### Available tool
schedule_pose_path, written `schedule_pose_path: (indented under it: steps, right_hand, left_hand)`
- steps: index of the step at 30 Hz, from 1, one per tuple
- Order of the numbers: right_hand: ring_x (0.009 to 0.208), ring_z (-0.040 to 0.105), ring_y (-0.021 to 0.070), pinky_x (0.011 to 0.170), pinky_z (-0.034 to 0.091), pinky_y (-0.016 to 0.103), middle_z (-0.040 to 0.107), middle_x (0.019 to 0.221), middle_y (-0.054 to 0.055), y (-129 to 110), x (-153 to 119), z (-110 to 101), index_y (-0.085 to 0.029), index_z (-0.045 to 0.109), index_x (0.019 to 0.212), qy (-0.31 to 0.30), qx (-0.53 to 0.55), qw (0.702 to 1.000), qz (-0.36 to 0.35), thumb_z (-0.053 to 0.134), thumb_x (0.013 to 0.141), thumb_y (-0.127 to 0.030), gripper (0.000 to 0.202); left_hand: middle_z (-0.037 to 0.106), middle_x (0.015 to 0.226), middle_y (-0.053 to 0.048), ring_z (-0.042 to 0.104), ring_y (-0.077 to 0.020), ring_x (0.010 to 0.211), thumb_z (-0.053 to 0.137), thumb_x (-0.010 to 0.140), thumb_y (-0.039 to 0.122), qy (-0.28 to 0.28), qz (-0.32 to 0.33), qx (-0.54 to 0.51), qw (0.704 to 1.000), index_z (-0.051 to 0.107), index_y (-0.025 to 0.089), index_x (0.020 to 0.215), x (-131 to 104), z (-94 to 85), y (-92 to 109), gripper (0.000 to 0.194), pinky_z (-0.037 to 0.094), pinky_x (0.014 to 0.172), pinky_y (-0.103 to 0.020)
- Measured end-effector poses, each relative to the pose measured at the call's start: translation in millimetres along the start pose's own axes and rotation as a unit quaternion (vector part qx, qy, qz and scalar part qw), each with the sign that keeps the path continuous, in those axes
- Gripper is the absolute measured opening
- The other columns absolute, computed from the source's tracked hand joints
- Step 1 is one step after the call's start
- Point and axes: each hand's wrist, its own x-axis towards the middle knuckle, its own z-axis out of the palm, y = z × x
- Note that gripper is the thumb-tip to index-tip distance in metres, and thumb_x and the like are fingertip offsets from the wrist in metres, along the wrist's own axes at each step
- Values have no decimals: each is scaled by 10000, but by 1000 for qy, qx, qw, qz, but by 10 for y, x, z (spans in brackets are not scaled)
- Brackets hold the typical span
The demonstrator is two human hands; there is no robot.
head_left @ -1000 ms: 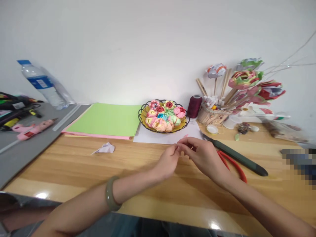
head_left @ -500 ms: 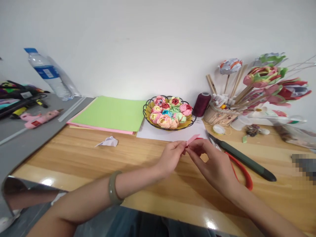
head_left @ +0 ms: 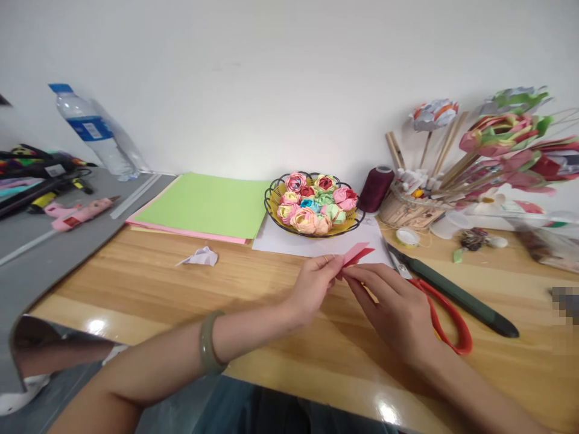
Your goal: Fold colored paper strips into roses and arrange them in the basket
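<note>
Between my hands is a small folded piece of pink and red paper, its strip-like end pointing up and right. My left hand is closed, pinching the paper between thumb and fingers; a green bangle circles that wrist. My right hand is closed too, its thumb and fingertips meeting at the paper's lower edge, where the fingers hide part of it. Just right of my right hand lie red-handled scissors and a dark green cutter-like tool.
A basket of paper flowers stands on white paper. Green sheets and a crumpled paper scrap lie left. Behind are a maroon thread spool and a pot of flower stems; a pink glue gun rests on a grey mat.
More of the red layer shows beside the pink one. My right hand's fingers have straightened and drawn together at the paper's base; the view has shifted slightly.
</note>
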Motion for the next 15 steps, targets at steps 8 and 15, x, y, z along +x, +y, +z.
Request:
schedule_pose_path:
  steps: [8, 15]
  right_hand:
    - [705, 633, 163, 631, 486, 275, 677, 817, 50, 37, -23, -9, -215, 599, 895, -16, 17, 998, 58, 468, 875, -189, 135]
    - [625, 593, 159, 541, 439, 254, 617, 732, 36, 119, -14, 29, -213, 493, 807, -75, 42, 989, 118, 400, 886, -227, 123]
  left_hand:
    - [411, 614, 33, 246, -48, 485, 597, 733, 408, 3, -38, -52, 998, 581, 124, 731, 24, -16, 21, 284, 129, 449, -222]
    - [354, 586, 52, 226, -31, 459, 580, 789, 349, -35, -92, -115, 988, 590, 126, 895, 32, -44, 24, 247, 107, 420, -174]
